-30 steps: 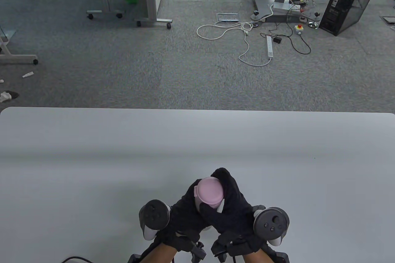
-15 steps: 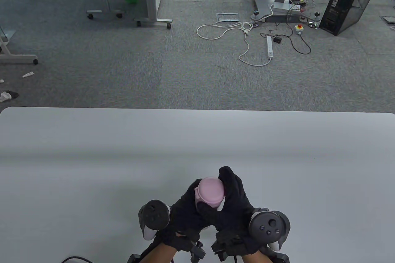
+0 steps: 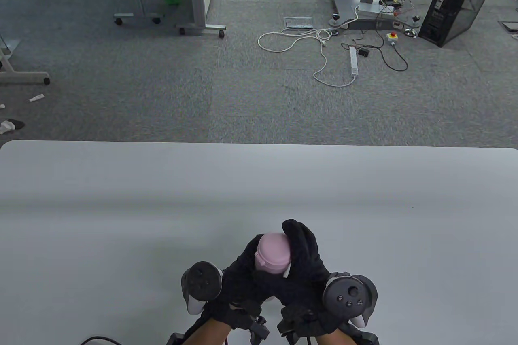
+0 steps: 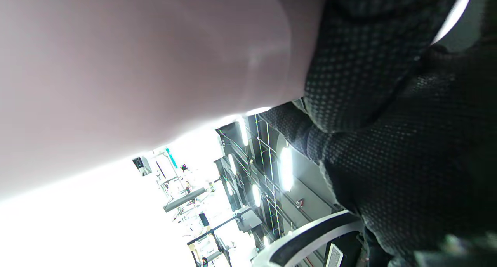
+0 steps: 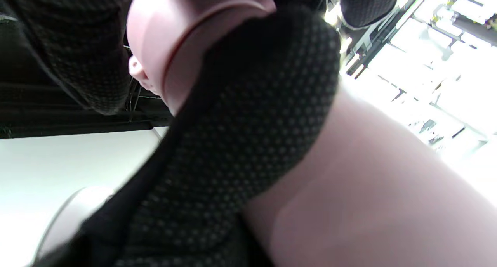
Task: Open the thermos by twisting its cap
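Note:
A pink thermos stands upright near the table's front edge, and its pink cap (image 3: pixel 274 251) shows between both gloved hands. My left hand (image 3: pixel 243 270) grips the thermos body from the left; the pale pink body (image 4: pixel 136 65) fills the left wrist view. My right hand (image 3: pixel 301 254) wraps around the cap from the right, fingers over its far side. In the right wrist view the cap (image 5: pixel 163 38) sits above the body (image 5: pixel 369 189), with a gloved finger (image 5: pixel 252 115) across them.
The white table (image 3: pixel 121 207) spreads wide to the left, right and far side of the hands. Beyond its far edge is grey carpet with cables (image 3: pixel 323 49), a computer tower (image 3: pixel 457 3) and rolling stands (image 3: pixel 194 5).
My right hand has turned around the cap: its tracker swung left and nearer, and its fingers shifted over the cap's far side. The cap turned slightly with it. The left hand stayed put.

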Motion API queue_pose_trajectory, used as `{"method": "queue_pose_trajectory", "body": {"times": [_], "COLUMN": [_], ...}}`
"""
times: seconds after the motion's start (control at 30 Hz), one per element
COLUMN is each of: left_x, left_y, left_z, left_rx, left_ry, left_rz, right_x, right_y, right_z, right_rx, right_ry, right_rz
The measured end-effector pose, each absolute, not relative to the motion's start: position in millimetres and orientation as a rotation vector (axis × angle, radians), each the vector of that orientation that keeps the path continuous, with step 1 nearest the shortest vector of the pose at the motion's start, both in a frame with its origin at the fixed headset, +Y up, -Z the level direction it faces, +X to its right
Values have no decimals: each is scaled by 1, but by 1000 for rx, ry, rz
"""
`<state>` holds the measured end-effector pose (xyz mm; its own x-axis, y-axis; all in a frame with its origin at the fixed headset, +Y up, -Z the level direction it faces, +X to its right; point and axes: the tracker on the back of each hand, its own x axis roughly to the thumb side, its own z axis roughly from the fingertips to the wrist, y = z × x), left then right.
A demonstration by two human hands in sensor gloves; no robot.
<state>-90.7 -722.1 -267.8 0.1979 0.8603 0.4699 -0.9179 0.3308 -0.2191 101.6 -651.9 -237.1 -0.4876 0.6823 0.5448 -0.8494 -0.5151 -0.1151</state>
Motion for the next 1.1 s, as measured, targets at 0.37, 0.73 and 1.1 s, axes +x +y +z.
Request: {"method": "queue_pose_trajectory", "body": {"times": [0.37,0.73,1.1], "left_x": [-88,-88,-88], "left_y": [-725,-724,-726], "left_z": [-269,-267,-268], "left_rx": [79,109,88], "left_ry": [-604,-573,-570], "left_rz": [1288,1239,1284], "right_x": [114,107,113], "right_y": [-653,-650,-654], "right_z": [-249,-236,-249], "right_rx": [649,490,662], "right_ry": [-277,-492,-230], "right_rz": [1883,2081,1803]}}
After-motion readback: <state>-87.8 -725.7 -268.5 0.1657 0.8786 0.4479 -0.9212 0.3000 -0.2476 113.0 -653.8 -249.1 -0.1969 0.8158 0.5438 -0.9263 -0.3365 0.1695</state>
